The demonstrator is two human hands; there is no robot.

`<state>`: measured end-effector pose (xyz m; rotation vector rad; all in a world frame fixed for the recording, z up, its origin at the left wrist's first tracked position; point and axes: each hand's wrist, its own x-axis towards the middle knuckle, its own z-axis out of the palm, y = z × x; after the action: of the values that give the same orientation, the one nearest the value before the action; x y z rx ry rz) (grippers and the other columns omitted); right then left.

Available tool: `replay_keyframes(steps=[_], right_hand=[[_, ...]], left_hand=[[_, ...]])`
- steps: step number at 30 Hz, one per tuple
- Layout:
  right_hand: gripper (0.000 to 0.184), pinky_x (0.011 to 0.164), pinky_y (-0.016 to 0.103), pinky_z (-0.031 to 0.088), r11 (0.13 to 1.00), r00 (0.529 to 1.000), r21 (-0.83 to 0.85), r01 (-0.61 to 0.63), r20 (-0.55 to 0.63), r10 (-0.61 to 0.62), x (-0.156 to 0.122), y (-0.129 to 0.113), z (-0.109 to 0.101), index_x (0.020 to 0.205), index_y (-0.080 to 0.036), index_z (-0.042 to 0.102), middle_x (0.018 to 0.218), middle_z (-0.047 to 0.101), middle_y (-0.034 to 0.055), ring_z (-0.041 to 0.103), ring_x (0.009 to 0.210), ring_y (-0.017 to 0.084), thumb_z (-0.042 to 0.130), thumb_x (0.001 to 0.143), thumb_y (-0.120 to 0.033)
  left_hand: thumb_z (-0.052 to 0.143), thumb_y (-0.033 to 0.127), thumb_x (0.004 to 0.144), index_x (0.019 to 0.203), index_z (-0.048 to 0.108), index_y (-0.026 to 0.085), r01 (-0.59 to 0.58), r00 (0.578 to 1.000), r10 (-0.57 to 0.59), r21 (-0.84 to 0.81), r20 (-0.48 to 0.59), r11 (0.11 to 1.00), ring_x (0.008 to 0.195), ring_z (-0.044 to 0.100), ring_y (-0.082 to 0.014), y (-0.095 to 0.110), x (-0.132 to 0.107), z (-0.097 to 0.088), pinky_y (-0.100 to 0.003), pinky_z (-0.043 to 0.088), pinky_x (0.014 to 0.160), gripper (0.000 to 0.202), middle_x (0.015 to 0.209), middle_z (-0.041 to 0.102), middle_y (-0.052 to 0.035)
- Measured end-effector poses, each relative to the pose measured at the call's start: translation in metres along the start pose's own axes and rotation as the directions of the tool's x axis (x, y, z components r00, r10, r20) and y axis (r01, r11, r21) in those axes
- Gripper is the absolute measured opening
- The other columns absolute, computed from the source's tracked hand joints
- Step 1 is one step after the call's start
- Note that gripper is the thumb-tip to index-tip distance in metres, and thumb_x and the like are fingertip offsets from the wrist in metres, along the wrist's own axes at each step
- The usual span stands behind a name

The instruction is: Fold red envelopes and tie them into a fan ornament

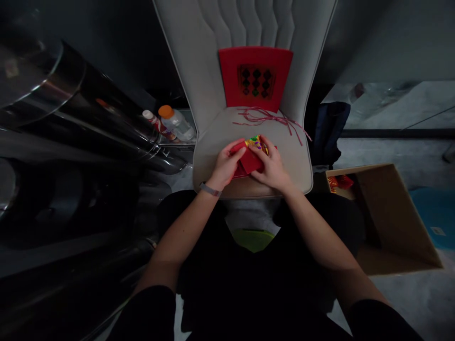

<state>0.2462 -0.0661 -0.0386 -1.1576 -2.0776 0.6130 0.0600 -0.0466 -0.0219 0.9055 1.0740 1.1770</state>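
Both bare forearms reach forward here, elbows out, and the hands meet right over the seat of a pale upholstered chair (201,71). The left hand (225,165), with a grey wristband (209,190) on its wrist, comes in from the near side, its fingers (236,152) curled down over a red paper packet (250,162). The right hand (270,166) closes from the other side, its fingers (258,150) clamped on the packet's top edge too. There's the packet, held between both hands just over the middle of the seat, folded red paper with a patch of gold, green and purple foil (256,143) showing at its far end. Whether it touches the cushion, I can't tell. Behind it, loose red ribbon strands (263,118) trail across the seat, and a flat red card (256,78) with black diamonds leans on the chair back. Over to the right, an open cardboard box (387,218) sits on the floor, red and gold items (340,183) tucked in its corner. To the left, steel cylinders (71,109) gleam beside a plastic bottle (175,124) with an orange cap and a smaller white-capped bottle (156,125).
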Motion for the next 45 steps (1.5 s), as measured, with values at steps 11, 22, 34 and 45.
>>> replay_keyframes(steps=[11, 22, 34, 45], right_hand=[[0.053, 0.089, 0.042, 0.063, 0.636, 0.913, 0.705, -0.312, 0.037, 0.407, 0.002, 0.002, -0.021, 0.116, -0.027, 0.069, 0.105, 0.074, 0.0044, 0.072, 0.092, 0.022, 0.086, 0.075, -0.056], [0.046, 0.073, 0.032, 0.059, 0.656, 0.931, 0.698, -0.287, 0.042, 0.362, -0.001, 0.005, -0.034, 0.085, -0.025, 0.06, 0.084, 0.067, -0.0023, 0.065, 0.073, 0.015, 0.094, 0.067, -0.05], [0.042, 0.075, 0.032, 0.054, 0.641, 0.95, 0.711, -0.289, 0.129, 0.286, -0.003, 0.002, -0.049, 0.091, -0.026, 0.064, 0.091, 0.067, -0.0009, 0.064, 0.079, 0.016, 0.091, 0.072, -0.053], [0.042, 0.071, 0.03, 0.056, 0.539, 0.902, 0.764, -0.354, 0.126, 0.413, -0.002, -0.001, -0.033, 0.081, -0.024, 0.063, 0.078, 0.068, -0.0034, 0.065, 0.072, 0.015, 0.095, 0.068, -0.049]], left_hand=[[0.077, 0.033, 0.086, 0.139, 0.064, 0.026, 0.057, 0.969, -0.089, 0.141, 0.231, 0.988, 0.088, 0.076, -0.022, 0.014, -0.023, -0.008, -0.037, 0.063, 0.083, 0.054, 0.113, 0.078, -0.0072], [0.079, 0.04, 0.084, 0.114, 0.076, 0.018, 0.111, 0.977, -0.12, 0.061, 0.176, 0.992, 0.101, 0.075, -0.0226, 0.002, -0.02, -0.013, -0.039, 0.061, 0.094, 0.038, 0.117, 0.079, -0.0099], [0.079, 0.045, 0.086, 0.115, 0.077, 0.019, 0.15, 0.961, -0.163, 0.075, 0.224, 0.986, 0.099, 0.076, -0.0238, 0.017, -0.027, -0.021, -0.037, 0.062, 0.089, 0.039, 0.111, 0.081, -0.0086], [0.08, 0.048, 0.086, 0.111, 0.078, 0.019, 0.179, 0.96, -0.189, 0.064, 0.205, 0.982, 0.102, 0.076, -0.0261, 0.021, -0.032, -0.018, -0.04, 0.062, 0.091, 0.038, 0.106, 0.08, -0.0085]])
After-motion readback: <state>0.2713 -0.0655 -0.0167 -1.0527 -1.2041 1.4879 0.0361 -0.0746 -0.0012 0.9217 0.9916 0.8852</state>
